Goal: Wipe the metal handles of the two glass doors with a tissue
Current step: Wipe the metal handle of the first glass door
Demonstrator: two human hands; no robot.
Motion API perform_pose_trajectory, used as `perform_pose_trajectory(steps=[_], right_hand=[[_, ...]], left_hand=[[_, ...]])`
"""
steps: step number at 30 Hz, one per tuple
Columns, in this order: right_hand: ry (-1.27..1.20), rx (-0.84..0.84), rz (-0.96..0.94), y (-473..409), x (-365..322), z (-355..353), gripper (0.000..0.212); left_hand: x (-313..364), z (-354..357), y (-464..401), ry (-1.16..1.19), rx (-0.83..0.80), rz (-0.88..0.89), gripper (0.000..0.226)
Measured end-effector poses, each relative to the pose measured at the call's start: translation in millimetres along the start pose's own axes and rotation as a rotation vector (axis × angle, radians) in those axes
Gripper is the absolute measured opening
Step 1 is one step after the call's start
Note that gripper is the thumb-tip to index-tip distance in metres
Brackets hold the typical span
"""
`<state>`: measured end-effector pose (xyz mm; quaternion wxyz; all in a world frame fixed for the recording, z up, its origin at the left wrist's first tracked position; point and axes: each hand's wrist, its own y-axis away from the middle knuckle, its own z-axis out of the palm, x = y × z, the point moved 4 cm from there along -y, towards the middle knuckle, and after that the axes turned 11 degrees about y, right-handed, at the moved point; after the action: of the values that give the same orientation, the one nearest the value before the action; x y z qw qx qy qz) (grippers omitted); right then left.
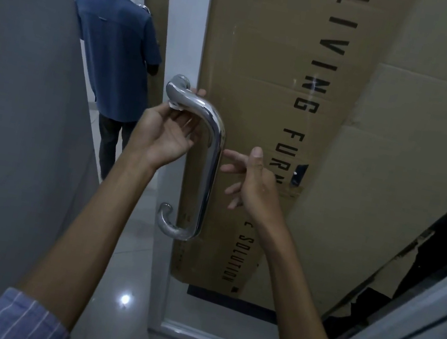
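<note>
A polished metal pull handle (210,167) curves out from a glass door (222,303) backed with brown cardboard. My left hand (167,132) reaches under the handle's upper bend, fingers curled round it, and pinches a small white tissue (174,105) against the metal. Just right of the handle's upright bar hovers my right hand (253,180), fingers spread and relaxed, holding nothing; its fingertips are near the bar. A second handle (145,8) shows faintly on the far door, mostly hidden by a person.
A person in a blue shirt (115,45) stands with their back to me in the narrow passage ahead. A grey wall (8,131) closes in on the left. A metal door frame (403,329) slants at lower right. The tiled floor (124,286) is glossy.
</note>
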<state>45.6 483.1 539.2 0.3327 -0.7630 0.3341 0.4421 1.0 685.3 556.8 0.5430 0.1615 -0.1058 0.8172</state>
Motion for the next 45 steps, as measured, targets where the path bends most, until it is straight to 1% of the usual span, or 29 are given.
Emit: perform_pose_trajectory(steps=[4, 6, 8, 12, 15, 18, 21, 24, 28, 30, 32, 34, 37, 38, 40, 43, 45], right_hand=[[0.039, 0.182, -0.068, -19, -21, -8, 0.054], [0.094, 0.209, -0.135, -34, -37, -10, 0.052], [0.142, 0.144, -0.173, -52, -52, -7, 0.051], [0.224, -0.096, -0.159, -82, -79, 1, 0.047], [0.253, -0.241, -0.148, -94, -102, 8, 0.047], [0.348, -0.322, -0.160, -99, -113, 20, 0.044], [0.404, -0.314, -0.175, -103, -117, 25, 0.039], [0.392, -0.299, -0.186, -100, -123, 25, 0.032], [0.313, -0.264, -0.293, -94, -126, 24, 0.027], [0.347, -0.213, -0.339, -95, -122, 24, 0.024], [0.395, -0.153, -0.373, -95, -116, 24, 0.027], [0.361, -0.118, -0.379, -95, -111, 23, 0.032], [0.368, -0.150, -0.376, -94, -103, 22, 0.035], [0.380, -0.158, -0.382, -92, -100, 23, 0.032], [0.386, -0.168, -0.387, -92, -97, 23, 0.020], [0.506, -0.210, -0.410, -93, -96, 23, 0.018], [0.593, -0.246, -0.436, -91, -95, 27, 0.038]], left_hand=[[-4, -5, 1, 0.046, -0.002, 0.019, 0.028], [-2, -5, 2, 0.054, -0.005, 0.024, 0.027], [0, -3, 5, 0.051, 0.006, 0.044, 0.022], [0, 1, 14, 0.018, 0.037, 0.079, 0.020], [1, -1, 17, -0.011, 0.057, 0.078, 0.027], [2, -4, 17, -0.041, 0.106, 0.092, 0.033], [3, -7, 17, -0.062, 0.137, 0.105, 0.038], [3, -10, 16, -0.085, 0.158, 0.130, 0.035], [1, -11, 16, -0.121, 0.175, 0.150, 0.036], [0, -12, 16, -0.142, 0.187, 0.162, 0.038], [1, -11, 16, -0.165, 0.199, 0.178, 0.041], [3, -10, 17, -0.192, 0.210, 0.202, 0.042], [4, -9, 18, -0.217, 0.217, 0.224, 0.043], [2, -9, 19, -0.231, 0.222, 0.227, 0.046], [-2, -8, 21, -0.268, 0.231, 0.230, 0.049], [-7, -10, 24, -0.308, 0.235, 0.259, 0.048], [-9, -13, 26, -0.341, 0.232, 0.282, 0.046]])
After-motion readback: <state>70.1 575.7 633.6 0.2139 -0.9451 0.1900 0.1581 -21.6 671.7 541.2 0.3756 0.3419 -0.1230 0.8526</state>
